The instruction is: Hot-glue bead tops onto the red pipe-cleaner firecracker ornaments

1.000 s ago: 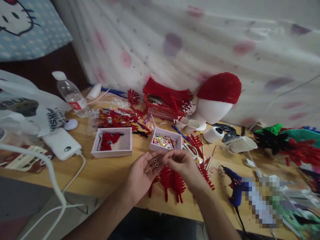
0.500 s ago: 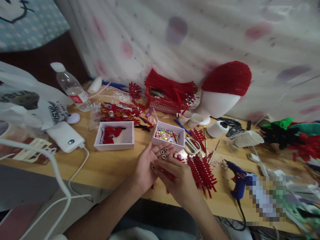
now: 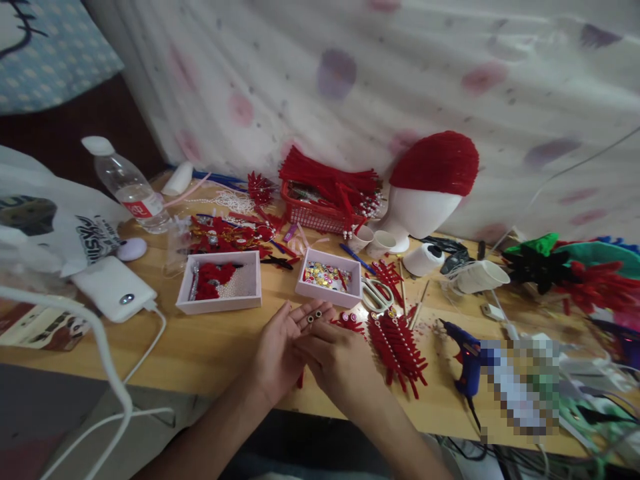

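My left hand [image 3: 280, 343] lies palm up over the table's front edge, fingers stretched out, with two small gold and black beads [image 3: 314, 316] resting on the fingertips. My right hand [image 3: 336, 357] lies across the left palm, fingers curled down and pinched against it; what they pinch is hidden. Under and beside the hands lie red pipe-cleaner ornaments [image 3: 397, 347]. Just beyond the hands stands a pink box of coloured gems [image 3: 329, 279].
A second pink box [image 3: 219, 283] holds red bits and pearls. Scissors [image 3: 376, 295], a blue glue gun [image 3: 467, 363], paper cups [image 3: 480, 276], a red basket [image 3: 317, 215], a foam head with a red cap [image 3: 430, 183], a water bottle [image 3: 127, 187] and a power bank [image 3: 113, 288] crowd the wooden table [image 3: 210, 347].
My right hand dropped from the left fingertips onto the left palm. Three beads showed on the left fingers a second ago, two now. The view shifted slightly.
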Demonstrator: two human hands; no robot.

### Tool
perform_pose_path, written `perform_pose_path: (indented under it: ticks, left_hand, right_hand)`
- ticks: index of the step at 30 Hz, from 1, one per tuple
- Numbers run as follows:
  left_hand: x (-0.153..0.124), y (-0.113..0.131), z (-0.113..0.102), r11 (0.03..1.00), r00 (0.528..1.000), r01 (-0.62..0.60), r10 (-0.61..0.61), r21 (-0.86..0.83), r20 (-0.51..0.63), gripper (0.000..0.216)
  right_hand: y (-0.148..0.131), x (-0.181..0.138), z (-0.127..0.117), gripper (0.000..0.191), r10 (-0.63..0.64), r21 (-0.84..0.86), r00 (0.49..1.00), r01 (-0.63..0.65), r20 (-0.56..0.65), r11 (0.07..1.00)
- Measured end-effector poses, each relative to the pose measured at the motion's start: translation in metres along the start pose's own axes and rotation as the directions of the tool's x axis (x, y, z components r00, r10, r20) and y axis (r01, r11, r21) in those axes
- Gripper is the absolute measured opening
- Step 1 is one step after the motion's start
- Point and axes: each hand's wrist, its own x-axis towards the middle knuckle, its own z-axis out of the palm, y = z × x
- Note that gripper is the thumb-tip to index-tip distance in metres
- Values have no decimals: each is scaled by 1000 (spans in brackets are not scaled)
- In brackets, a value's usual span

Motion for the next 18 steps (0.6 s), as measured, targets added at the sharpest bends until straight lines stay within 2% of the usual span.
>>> perform_pose_path:
  ticks: [2, 4, 6, 8, 10, 12, 18]
  left_hand:
    - [1, 2, -2, 1000, 1000, -15, 15, 8, -16, 42]
    - [1, 5, -4, 999, 998, -51, 52, 13, -41, 40]
    - [-1, 8, -5, 997, 995, -78, 79, 14, -59, 41]
    - [-4, 11, -4, 997, 995, -78, 79, 16, -54, 44]
    - [-7, 14, -3, 997, 995, -75, 76, 26, -64, 46]
    - [-10, 17, -4, 997, 993, -75, 77, 33, -87, 47]
    - [-13, 22, -18, 995, 991, -95, 97, 28, -91, 48]
  right_hand:
    - [7, 6, -10, 21, 4, 34, 1000, -4, -24, 999]
    - [23, 23, -24, 23, 82, -3, 995, -82, -62, 997]
    - [45, 48, -37, 23, 213, -238, 975, -222, -64, 946]
    - [68, 74, -43, 27, 387, -533, 922, -312, 31, 787]
    - [86, 95, -43, 26, 439, -604, 895, -308, 78, 735]
    - [97, 107, -38, 23, 442, -622, 888, -278, 124, 732]
    - [102, 114, -23, 26, 436, -679, 877, -195, 202, 708]
